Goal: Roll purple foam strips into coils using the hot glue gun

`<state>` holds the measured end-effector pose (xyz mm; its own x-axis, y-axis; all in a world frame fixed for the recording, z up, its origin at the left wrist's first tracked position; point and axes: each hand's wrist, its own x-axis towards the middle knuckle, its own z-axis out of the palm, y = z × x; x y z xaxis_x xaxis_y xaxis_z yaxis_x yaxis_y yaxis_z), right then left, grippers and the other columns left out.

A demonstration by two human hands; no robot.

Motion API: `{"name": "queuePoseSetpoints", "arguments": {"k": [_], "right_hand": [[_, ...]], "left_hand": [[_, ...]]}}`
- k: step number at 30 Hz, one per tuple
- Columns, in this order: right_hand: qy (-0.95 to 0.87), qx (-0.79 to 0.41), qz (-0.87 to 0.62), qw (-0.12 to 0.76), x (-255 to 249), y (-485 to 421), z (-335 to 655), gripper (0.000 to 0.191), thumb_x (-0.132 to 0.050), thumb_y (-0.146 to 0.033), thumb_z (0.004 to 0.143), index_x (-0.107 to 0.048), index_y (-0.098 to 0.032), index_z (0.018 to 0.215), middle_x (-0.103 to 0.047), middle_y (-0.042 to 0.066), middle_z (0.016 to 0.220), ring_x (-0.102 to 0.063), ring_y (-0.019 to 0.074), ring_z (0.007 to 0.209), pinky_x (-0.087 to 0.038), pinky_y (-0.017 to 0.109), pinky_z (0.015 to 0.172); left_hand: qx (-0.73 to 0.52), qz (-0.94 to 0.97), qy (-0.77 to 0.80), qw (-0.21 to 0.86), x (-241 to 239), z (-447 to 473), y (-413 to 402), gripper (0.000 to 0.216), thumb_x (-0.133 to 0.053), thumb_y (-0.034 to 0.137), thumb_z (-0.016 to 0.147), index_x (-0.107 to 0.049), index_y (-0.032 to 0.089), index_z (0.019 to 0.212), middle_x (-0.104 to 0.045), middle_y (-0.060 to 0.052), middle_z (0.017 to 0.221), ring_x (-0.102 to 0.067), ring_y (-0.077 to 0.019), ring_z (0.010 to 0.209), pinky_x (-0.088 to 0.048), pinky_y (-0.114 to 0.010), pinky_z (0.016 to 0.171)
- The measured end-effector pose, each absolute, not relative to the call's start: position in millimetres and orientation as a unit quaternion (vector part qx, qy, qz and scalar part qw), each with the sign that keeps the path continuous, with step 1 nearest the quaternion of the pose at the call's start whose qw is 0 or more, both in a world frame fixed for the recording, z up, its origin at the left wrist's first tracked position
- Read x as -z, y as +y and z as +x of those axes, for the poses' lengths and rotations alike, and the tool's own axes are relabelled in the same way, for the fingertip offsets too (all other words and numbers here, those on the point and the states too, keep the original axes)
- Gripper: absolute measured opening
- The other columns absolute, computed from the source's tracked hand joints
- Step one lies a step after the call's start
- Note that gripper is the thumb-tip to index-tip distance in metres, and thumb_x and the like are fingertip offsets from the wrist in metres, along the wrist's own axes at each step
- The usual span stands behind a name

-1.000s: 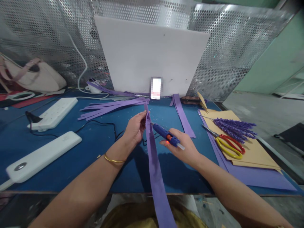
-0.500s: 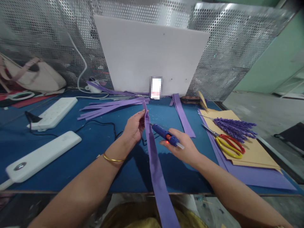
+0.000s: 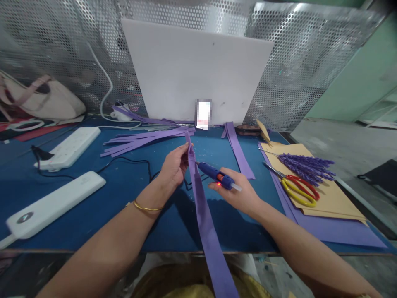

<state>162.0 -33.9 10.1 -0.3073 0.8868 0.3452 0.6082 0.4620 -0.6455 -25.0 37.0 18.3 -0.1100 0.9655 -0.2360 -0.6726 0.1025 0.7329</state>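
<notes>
A long purple strip [image 3: 203,219] is pinched near its upper end by my left hand [image 3: 175,165], above the blue table. The strip hangs down past the table's front edge into my lap. My right hand [image 3: 237,188] is closed round a blue glue gun [image 3: 214,173] with a small red light lit and a pale glue stick poking out of its back. The gun's nozzle points left at the strip, close below my left fingertips; I cannot tell whether it touches. Part of my left fingers is hidden behind the strip.
Purple strips [image 3: 145,141] lie at the back left, and another strip [image 3: 238,153] lies behind my right hand. Scissors [image 3: 299,191] and purple flower sprigs [image 3: 307,167] rest on brown sheets [image 3: 331,209] at right. A power strip [image 3: 72,147] and white device [image 3: 58,205] are at left.
The hanging lower end of the strip has swung slightly to the right. Both hands and the glue gun stay almost where they were.
</notes>
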Motion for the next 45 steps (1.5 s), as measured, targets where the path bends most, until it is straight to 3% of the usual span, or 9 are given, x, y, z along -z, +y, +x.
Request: {"name": "queuePoseSetpoints", "arguments": {"k": [12,16,23,31,35,39,41,43,45], "right_hand": [[-0.533,-0.516,-0.487,0.461,5.2,4.2,174.5,0.038,-0.063,-0.056,0.085,-0.065,-0.019,0.078,-0.062,0.000,0.063,-0.048,0.0096,0.045,-0.037,0.023,0.043],[-0.384,-0.633,-0.479,0.471,10.6,19.1,181.0,0.021,-0.073,-0.036,0.080,-0.069,-0.015,0.082,-0.062,0.000,0.062,-0.050,0.0081,0.049,-0.040,0.019,0.042],[-0.324,-0.706,-0.446,0.444,4.5,28.9,191.4,0.006,-0.067,-0.013,0.080,-0.071,-0.010,0.084,-0.075,0.009,0.082,-0.070,0.0128,0.071,-0.058,0.021,0.071],[-0.510,-0.415,-0.617,0.432,26.3,42.4,208.2,0.043,-0.076,-0.023,0.074,-0.064,-0.015,0.114,-0.075,0.007,0.087,-0.071,0.0218,0.075,-0.056,0.036,0.076],[-0.669,-0.163,-0.631,0.359,38.9,51.2,213.8,0.035,-0.066,-0.034,0.084,-0.067,-0.017,0.115,-0.072,0.013,0.110,-0.068,0.0295,0.101,-0.050,0.045,0.092],[-0.712,-0.079,-0.606,0.346,28.2,41.5,206.9,0.033,-0.065,-0.041,0.085,-0.070,-0.018,0.109,-0.069,0.017,0.116,-0.062,0.0342,0.113,-0.045,0.048,0.101],[-0.700,-0.159,-0.570,0.399,16.9,27.5,196.6,0.040,-0.061,-0.049,0.087,-0.068,-0.019,0.113,-0.066,0.016,0.123,-0.062,0.0325,0.113,-0.044,0.048,0.102],[-0.654,-0.406,-0.492,0.406,6.3,9.8,183.8,0.049,-0.050,-0.060,0.092,-0.066,-0.021,0.116,-0.069,0.013,0.116,-0.069,0.0264,0.097,-0.052,0.044,0.093],[-0.583,-0.651,-0.386,0.294,-1.1,-6.9,172.8,0.062,-0.045,-0.072,0.089,-0.067,-0.018,0.110,-0.072,0.013,0.102,-0.071,0.0251,0.087,-0.054,0.044,0.086]], "left_hand": [[-0.616,0.140,0.385,0.673,-27.0,-22.7,34.4,0.010,-0.073,0.013,0.082,-0.070,0.016,0.073,-0.064,0.000,0.057,-0.057,-0.0095,0.046,-0.045,-0.019,0.043],[-0.612,0.133,0.389,0.676,-29.3,-20.1,31.6,0.010,-0.071,0.010,0.083,-0.070,0.015,0.074,-0.065,0.001,0.056,-0.057,-0.0079,0.045,-0.046,-0.018,0.045],[-0.604,0.112,0.385,0.689,-33.6,-16.4,27.3,0.018,-0.064,0.009,0.089,-0.069,0.013,0.073,-0.064,0.000,0.056,-0.058,-0.0073,0.046,-0.046,-0.016,0.045],[-0.623,0.143,0.357,0.681,-19.7,-17.6,29.1,0.012,-0.069,0.008,0.083,-0.068,0.012,0.071,-0.066,0.000,0.061,-0.058,-0.0062,0.050,-0.045,-0.016,0.048],[-0.628,0.200,0.342,0.670,-11.5,-19.1,32.4,0.013,-0.081,0.016,0.072,-0.068,0.013,0.072,-0.065,0.002,0.062,-0.055,-0.0066,0.051,-0.044,-0.017,0.050],[-0.636,0.225,0.338,0.656,-7.9,-20.3,34.3,0.023,-0.087,0.024,0.065,-0.070,0.014,0.076,-0.065,0.002,0.064,-0.055,-0.0064,0.053,-0.043,-0.017,0.051],[-0.640,0.237,0.331,0.652,-6.7,-20.9,34.6,0.030,-0.091,0.028,0.060,-0.070,0.015,0.077,-0.065,0.002,0.066,-0.055,-0.0066,0.055,-0.043,-0.017,0.052],[-0.644,0.250,0.335,0.641,-5.5,-21.5,34.9,0.035,-0.092,0.032,0.056,-0.070,0.015,0.078,-0.065,0.002,0.067,-0.056,-0.0073,0.057,-0.043,-0.017,0.052],[-0.653,0.253,0.347,0.623,-5.1,-22.4,35.4,0.039,-0.092,0.035,0.054,-0.070,0.015,0.079,-0.065,0.003,0.067,-0.057,-0.0077,0.058,-0.042,-0.018,0.052]]}}
